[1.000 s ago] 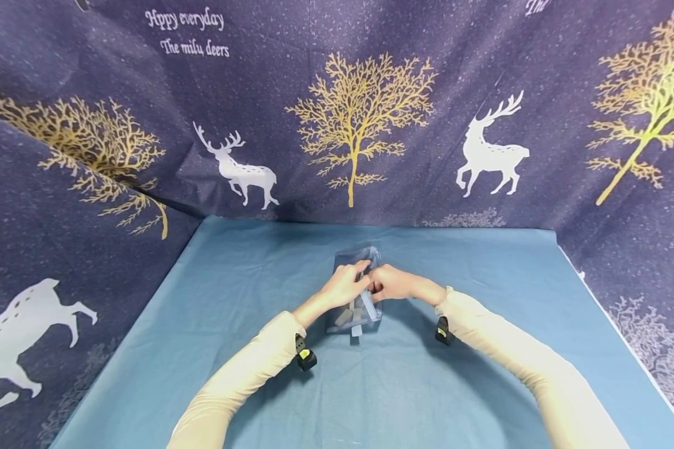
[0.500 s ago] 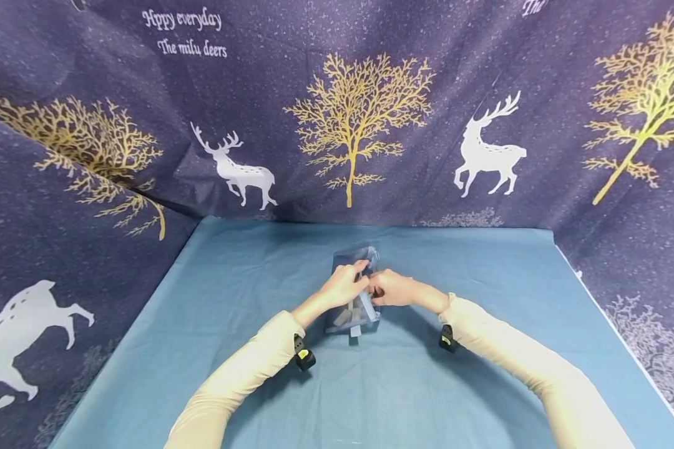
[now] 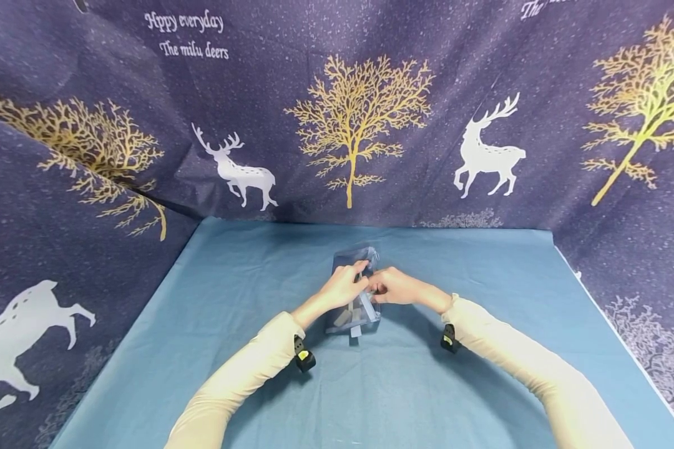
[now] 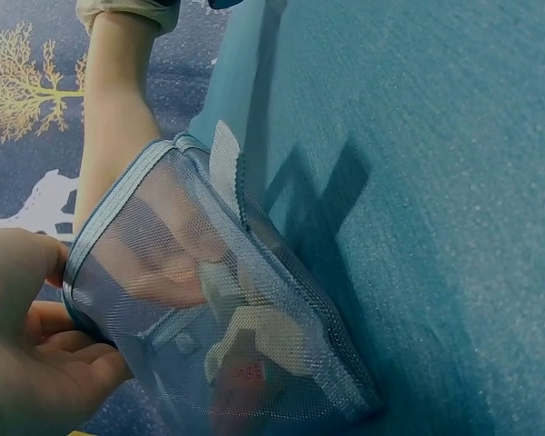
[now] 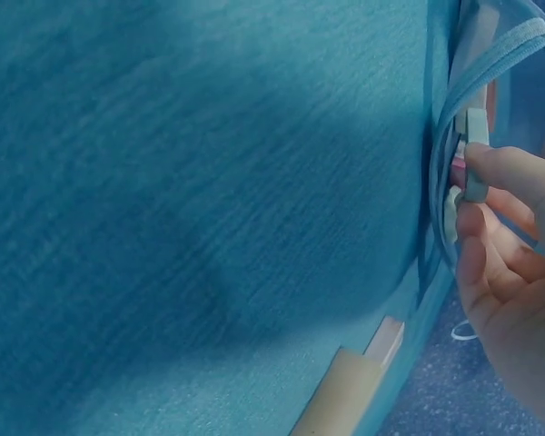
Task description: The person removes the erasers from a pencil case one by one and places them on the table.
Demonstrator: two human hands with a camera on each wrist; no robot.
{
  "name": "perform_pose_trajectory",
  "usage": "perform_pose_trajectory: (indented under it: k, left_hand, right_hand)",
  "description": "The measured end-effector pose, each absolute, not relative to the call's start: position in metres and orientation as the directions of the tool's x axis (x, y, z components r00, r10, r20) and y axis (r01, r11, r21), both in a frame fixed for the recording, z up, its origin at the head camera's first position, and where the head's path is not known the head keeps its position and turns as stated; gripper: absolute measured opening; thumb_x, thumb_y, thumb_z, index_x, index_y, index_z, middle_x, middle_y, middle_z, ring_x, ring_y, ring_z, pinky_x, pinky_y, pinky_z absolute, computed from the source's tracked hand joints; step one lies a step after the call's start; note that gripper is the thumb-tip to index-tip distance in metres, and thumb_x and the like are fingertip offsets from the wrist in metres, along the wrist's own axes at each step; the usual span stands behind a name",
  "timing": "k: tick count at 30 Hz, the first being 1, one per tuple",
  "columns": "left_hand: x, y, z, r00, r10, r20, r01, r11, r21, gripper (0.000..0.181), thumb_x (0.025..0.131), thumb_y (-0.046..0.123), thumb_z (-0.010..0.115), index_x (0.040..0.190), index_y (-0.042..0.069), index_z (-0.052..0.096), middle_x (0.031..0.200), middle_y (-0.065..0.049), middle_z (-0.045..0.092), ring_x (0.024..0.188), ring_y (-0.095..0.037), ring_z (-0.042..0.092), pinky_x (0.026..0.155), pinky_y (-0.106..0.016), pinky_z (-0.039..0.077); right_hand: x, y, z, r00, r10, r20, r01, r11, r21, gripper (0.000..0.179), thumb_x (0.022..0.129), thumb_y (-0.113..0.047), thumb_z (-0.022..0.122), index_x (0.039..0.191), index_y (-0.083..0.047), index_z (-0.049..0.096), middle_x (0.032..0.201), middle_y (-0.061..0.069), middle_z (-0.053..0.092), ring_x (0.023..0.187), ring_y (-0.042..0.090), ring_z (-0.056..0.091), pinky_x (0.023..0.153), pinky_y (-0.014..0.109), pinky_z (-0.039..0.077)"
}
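A blue see-through mesh pouch (image 3: 342, 321) with a pale trimmed edge lies on the cloth in the head view. My left hand (image 3: 342, 287) grips its rim; in the left wrist view thumb and fingers close on the pale trim (image 4: 100, 222). At the pouch's mouth, my right hand (image 3: 395, 285) pinches a small pale green block (image 5: 476, 154) between thumb and fingers. Through the mesh in the left wrist view, right-hand fingers show inside, along with a cream-coloured piece (image 4: 268, 331) and a reddish one (image 4: 245, 377).
Blue cloth (image 3: 269, 386) covers the table, with a dark deer-and-tree curtain (image 3: 292, 156) behind it and at the sides. A beige block (image 5: 341, 391) with a narrower pale end lies on the cloth near the right hand. A pale tag (image 4: 224, 168) sticks out from the pouch.
My right hand has shifted slightly right and nearer at the pouch's mouth, its forearm following. The left hand and pouch have stayed nearly still.
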State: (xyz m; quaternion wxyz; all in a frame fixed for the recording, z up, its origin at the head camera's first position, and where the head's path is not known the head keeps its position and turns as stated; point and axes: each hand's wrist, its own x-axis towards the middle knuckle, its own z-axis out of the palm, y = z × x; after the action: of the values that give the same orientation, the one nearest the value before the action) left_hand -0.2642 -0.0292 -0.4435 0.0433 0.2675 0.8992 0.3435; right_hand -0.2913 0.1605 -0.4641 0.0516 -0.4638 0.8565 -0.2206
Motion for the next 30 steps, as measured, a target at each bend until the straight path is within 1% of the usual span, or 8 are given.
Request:
perform_pose_trajectory:
  k: [3,6,7,9,10,13,21,30]
  left_hand:
    - [-0.264,-0.029,-0.443,-0.855,0.509,0.102,0.447,0.623,0.641,0.051,0.091,0.017,0.042,0.138,0.000,0.037,0.109,-0.020,0.061,0.031,-0.004,0.026,0.032,-0.017,0.025]
    - [-0.264,-0.029,-0.443,-0.859,0.502,0.104,0.442,0.624,0.644,0.050,0.091,0.018,0.042,0.138,0.001,0.038,0.102,-0.021,0.062,0.031,-0.004,0.026,0.032,-0.017,0.025]
    - [-0.264,-0.029,-0.443,-0.861,0.498,0.104,0.440,0.627,0.642,0.050,0.090,0.018,0.042,0.138,0.001,0.038,0.103,-0.020,0.062,0.032,-0.005,0.026,0.032,-0.018,0.025]
    - [-0.263,-0.028,-0.443,-0.863,0.493,0.109,0.440,0.631,0.638,0.050,0.090,0.018,0.043,0.137,0.001,0.039,0.117,-0.019,0.059,0.032,-0.005,0.026,0.032,-0.018,0.026]
    - [-0.263,-0.028,-0.443,-0.864,0.491,0.114,0.442,0.630,0.638,0.049,0.090,0.017,0.043,0.137,0.001,0.040,0.126,-0.017,0.055,0.032,-0.005,0.027,0.033,-0.018,0.026]
    - [-0.262,-0.028,-0.442,-0.862,0.493,0.116,0.446,0.630,0.636,0.048,0.090,0.015,0.045,0.136,0.000,0.041,0.133,-0.015,0.050,0.033,-0.005,0.027,0.033,-0.018,0.027]
    - [-0.261,-0.029,-0.441,-0.862,0.494,0.119,0.443,0.615,0.652,0.049,0.090,0.016,0.043,0.136,0.000,0.041,0.135,-0.014,0.048,0.032,-0.005,0.025,0.032,-0.017,0.026]
    - [-0.261,-0.030,-0.440,-0.861,0.494,0.121,0.445,0.617,0.649,0.049,0.089,0.017,0.044,0.135,-0.001,0.041,0.138,-0.015,0.045,0.032,-0.005,0.025,0.032,-0.017,0.025]
  right_hand:
    - [-0.293,0.163,-0.464,-0.558,-0.819,0.134,-0.778,0.460,-0.428,0.014,0.079,-0.010,0.067,0.093,-0.012,0.068,0.077,-0.001,0.061,0.063,0.003,0.053,0.059,0.018,0.047]
    - [-0.293,0.164,-0.462,-0.558,-0.818,0.137,-0.774,0.455,-0.440,0.012,0.080,-0.011,0.067,0.092,-0.012,0.067,0.078,-0.002,0.061,0.064,0.004,0.055,0.060,0.018,0.048]
    - [-0.293,0.165,-0.462,-0.560,-0.817,0.136,-0.771,0.455,-0.445,0.012,0.080,-0.011,0.067,0.092,-0.012,0.067,0.078,-0.002,0.061,0.065,0.004,0.055,0.060,0.018,0.048]
    - [-0.293,0.166,-0.460,-0.566,-0.814,0.132,-0.764,0.457,-0.455,0.011,0.080,-0.012,0.067,0.091,-0.012,0.067,0.079,-0.002,0.061,0.065,0.004,0.056,0.061,0.018,0.048]
    - [-0.292,0.166,-0.460,-0.567,-0.813,0.131,-0.764,0.458,-0.455,0.011,0.080,-0.012,0.067,0.091,-0.012,0.067,0.079,-0.002,0.061,0.066,0.004,0.056,0.061,0.018,0.048]
    - [-0.291,0.168,-0.459,-0.574,-0.809,0.129,-0.761,0.469,-0.449,0.012,0.080,-0.012,0.068,0.092,-0.012,0.066,0.080,-0.002,0.062,0.066,0.003,0.056,0.061,0.017,0.048]
    - [-0.289,0.171,-0.455,-0.594,-0.791,0.146,-0.747,0.475,-0.465,0.012,0.078,-0.009,0.068,0.090,-0.012,0.065,0.077,-0.002,0.061,0.064,0.004,0.055,0.060,0.019,0.048]
    - [-0.294,0.175,-0.459,-0.613,-0.782,0.114,-0.725,0.499,-0.475,0.012,0.080,-0.010,0.067,0.090,-0.015,0.065,0.077,-0.005,0.060,0.065,0.003,0.055,0.061,0.018,0.049]
